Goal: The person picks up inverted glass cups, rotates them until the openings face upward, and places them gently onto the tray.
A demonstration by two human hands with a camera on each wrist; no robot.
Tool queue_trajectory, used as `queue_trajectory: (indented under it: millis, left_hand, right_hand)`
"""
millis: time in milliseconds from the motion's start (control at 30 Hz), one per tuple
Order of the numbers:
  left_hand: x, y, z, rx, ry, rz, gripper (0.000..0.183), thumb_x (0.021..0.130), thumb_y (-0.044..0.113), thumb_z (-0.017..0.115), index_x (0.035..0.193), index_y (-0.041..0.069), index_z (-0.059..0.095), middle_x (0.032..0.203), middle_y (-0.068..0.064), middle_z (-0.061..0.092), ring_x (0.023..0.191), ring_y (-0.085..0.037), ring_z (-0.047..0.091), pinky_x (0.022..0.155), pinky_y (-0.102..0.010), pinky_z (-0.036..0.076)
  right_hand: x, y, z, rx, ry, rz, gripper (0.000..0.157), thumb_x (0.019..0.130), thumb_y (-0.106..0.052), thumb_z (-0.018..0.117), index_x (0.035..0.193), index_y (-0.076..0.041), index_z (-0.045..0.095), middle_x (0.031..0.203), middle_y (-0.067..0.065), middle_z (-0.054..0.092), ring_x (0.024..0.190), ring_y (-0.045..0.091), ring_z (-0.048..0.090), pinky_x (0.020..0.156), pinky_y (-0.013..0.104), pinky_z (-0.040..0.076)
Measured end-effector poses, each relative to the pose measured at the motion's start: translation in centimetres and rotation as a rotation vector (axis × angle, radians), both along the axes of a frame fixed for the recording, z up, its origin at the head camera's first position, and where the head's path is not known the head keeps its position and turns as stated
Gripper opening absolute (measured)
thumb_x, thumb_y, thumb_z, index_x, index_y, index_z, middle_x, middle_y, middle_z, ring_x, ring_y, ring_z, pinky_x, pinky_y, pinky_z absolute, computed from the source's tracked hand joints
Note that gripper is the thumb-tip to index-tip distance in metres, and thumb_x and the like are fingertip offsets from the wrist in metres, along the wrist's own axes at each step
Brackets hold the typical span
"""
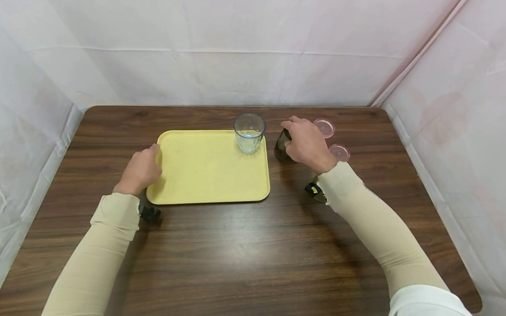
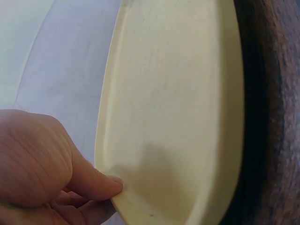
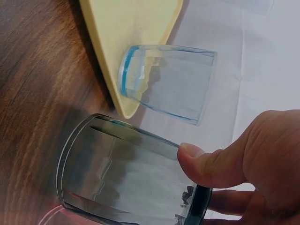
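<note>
In the head view, my left hand (image 1: 140, 170) holds the left edge of a yellow rectangular tray (image 1: 197, 195). The left wrist view shows the thumb over the rim and the other fingers curled outside it. A clear, blue-tinted drinking glass (image 1: 248, 142) stands upright at the tray's back right corner. To the right of the tray, my right hand (image 1: 307, 142) grips a dark, smoky drinking glass (image 3: 126, 173) by its upper end. That glass appears upside down, its thick dark base by my fingers. Whether its rim touches the table, I cannot tell.
Two pink-tinted glasses, a rear one (image 1: 324, 127) and a nearer one (image 1: 339, 153), stand just beyond and right of my right hand, apparently upside down. Everything is on a brown wood-grain table (image 1: 221, 263). White cloth (image 1: 221, 66) hangs behind and at both sides.
</note>
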State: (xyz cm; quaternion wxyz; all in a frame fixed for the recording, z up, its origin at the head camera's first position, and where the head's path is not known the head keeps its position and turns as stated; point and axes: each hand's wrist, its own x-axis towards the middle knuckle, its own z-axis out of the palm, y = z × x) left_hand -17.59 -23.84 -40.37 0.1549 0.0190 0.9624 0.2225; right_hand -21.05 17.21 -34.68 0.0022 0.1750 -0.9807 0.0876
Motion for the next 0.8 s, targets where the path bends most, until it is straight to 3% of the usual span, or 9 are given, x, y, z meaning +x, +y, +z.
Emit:
queue_trajectory:
  millis: [167, 333, 433, 500, 600, 667, 733, 800]
  left_hand:
    - [0.2, 0.0, 0.1, 0.022, -0.009, 0.008, 0.071, 0.096, -0.006, 0.041, 0.161, -0.013, 0.015, 0.152, -0.045, 0.038, 0.079, -0.035, 0.05, 0.067, -0.039, 0.043]
    - [0.3, -0.2, 0.0, 0.062, 0.0, 0.021, 0.071, 0.095, -0.008, 0.041, 0.162, -0.01, 0.016, 0.145, -0.045, 0.045, 0.067, -0.028, 0.042, 0.06, -0.036, 0.039]
    - [0.3, -0.2, -0.2, 0.105, 0.012, 0.034, 0.072, 0.094, -0.009, 0.04, 0.163, -0.008, 0.018, 0.114, -0.039, 0.06, 0.058, -0.022, 0.035, 0.055, -0.032, 0.035]
    - [0.3, -0.1, -0.3, 0.136, 0.026, 0.047, 0.071, 0.094, -0.01, 0.039, 0.162, -0.008, 0.02, 0.096, -0.032, 0.06, 0.055, -0.018, 0.032, 0.052, -0.031, 0.034]
    - [0.2, -0.1, -0.3, 0.171, 0.038, 0.081, 0.07, 0.093, -0.01, 0.038, 0.161, -0.007, 0.024, 0.114, -0.035, 0.067, 0.051, -0.017, 0.032, 0.048, -0.029, 0.034]
    - [0.2, -0.2, -0.4, 0.189, 0.047, 0.106, 0.069, 0.092, -0.01, 0.039, 0.16, -0.007, 0.026, 0.145, -0.037, 0.055, 0.061, -0.027, 0.052, 0.05, -0.03, 0.036]
    - [0.2, -0.5, -0.5, 0.198, 0.051, 0.129, 0.069, 0.092, -0.01, 0.041, 0.16, -0.006, 0.028, 0.157, -0.036, 0.039, 0.089, -0.041, 0.069, 0.053, -0.03, 0.041]
    - [0.1, -0.7, -0.6, 0.219, 0.046, 0.153, 0.068, 0.093, -0.008, 0.046, 0.159, -0.005, 0.031, 0.156, -0.033, 0.042, 0.126, -0.047, 0.063, 0.064, -0.033, 0.052]
  right_hand:
    - [0.2, -0.2, 0.3, -0.002, -0.004, 0.005, 0.053, 0.089, 0.001, 0.059, 0.141, -0.002, 0.062, 0.147, 0.02, 0.06, 0.133, 0.041, 0.059, 0.102, 0.053, 0.056]
    - [0.6, -0.3, 1.1, -0.012, -0.001, 0.014, 0.052, 0.091, -0.003, 0.066, 0.143, -0.003, 0.061, 0.148, 0.018, 0.059, 0.135, 0.04, 0.058, 0.1, 0.052, 0.057]
    - [1.1, -0.2, 1.8, -0.031, -0.005, 0.009, 0.052, 0.091, -0.005, 0.068, 0.143, -0.003, 0.061, 0.15, 0.018, 0.058, 0.138, 0.04, 0.056, 0.104, 0.054, 0.055]
    - [1.4, -0.1, 2.2, -0.046, -0.008, 0.004, 0.053, 0.091, -0.005, 0.068, 0.143, -0.004, 0.061, 0.152, 0.019, 0.057, 0.142, 0.039, 0.054, 0.105, 0.054, 0.054]
    - [1.7, -0.1, 2.8, -0.065, -0.021, 0.007, 0.053, 0.092, -0.005, 0.067, 0.144, -0.004, 0.061, 0.155, 0.02, 0.055, 0.146, 0.038, 0.05, 0.107, 0.055, 0.053]
    - [2.0, -0.2, 3.1, -0.072, -0.029, 0.01, 0.053, 0.092, -0.005, 0.067, 0.145, -0.004, 0.06, 0.156, 0.02, 0.053, 0.148, 0.038, 0.048, 0.108, 0.054, 0.052]
    - [2.3, -0.3, 3.4, -0.078, -0.035, 0.012, 0.053, 0.093, -0.005, 0.066, 0.145, -0.005, 0.06, 0.157, 0.02, 0.052, 0.149, 0.037, 0.047, 0.109, 0.054, 0.052]
    - [2.6, -0.3, 3.7, -0.085, -0.037, 0.01, 0.053, 0.093, -0.005, 0.067, 0.145, -0.005, 0.06, 0.157, 0.02, 0.052, 0.15, 0.037, 0.046, 0.11, 0.054, 0.051]
